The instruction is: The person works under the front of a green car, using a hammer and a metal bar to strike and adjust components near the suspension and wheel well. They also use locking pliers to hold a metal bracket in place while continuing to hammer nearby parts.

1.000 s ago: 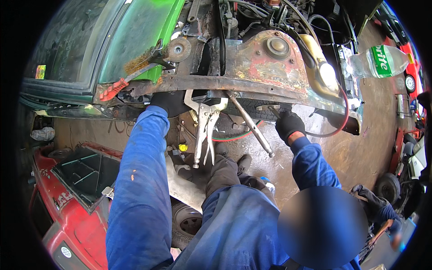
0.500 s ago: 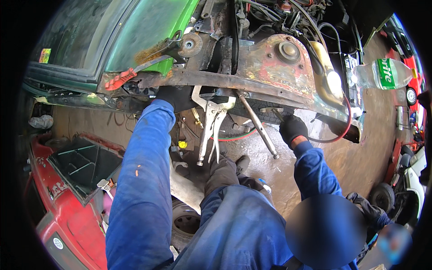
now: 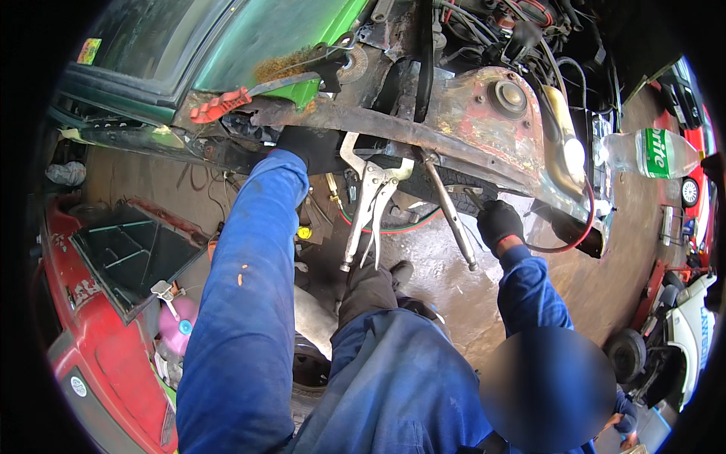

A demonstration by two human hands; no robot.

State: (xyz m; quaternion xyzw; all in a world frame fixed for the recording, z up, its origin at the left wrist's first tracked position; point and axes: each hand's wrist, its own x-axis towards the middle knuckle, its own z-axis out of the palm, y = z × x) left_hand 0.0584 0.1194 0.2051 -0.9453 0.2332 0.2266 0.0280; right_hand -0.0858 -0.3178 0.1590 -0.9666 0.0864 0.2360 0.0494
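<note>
My left hand [image 3: 308, 149], in a black glove, reaches under the bare metal edge [image 3: 363, 121] of the car's body; its fingers are hidden there. Just right of it, locking C-clamp pliers [image 3: 370, 200] hang by their jaws from that edge. Farther right a second steel clamp [image 3: 450, 209], seen edge-on, slants downward from the same strip. My right hand [image 3: 500, 225], also gloved in black, is closed around the handle of what looks like a small hammer [image 3: 458, 189]. The hammer's head is near the tyre [image 3: 427, 185], below the rusty strut tower [image 3: 491, 106].
A red-handled tool [image 3: 219, 106] with a flat metal blade rests on the bodywork by a green panel [image 3: 302, 94]. A plastic bottle [image 3: 692, 155] stands at the right. A red hose [image 3: 578, 238] loops below the body edge. A red car body [image 3: 113, 348] is at left.
The whole view has shifted, so the car sits slightly lower and farther right in the picture. Both hands keep about the same places against the car.
</note>
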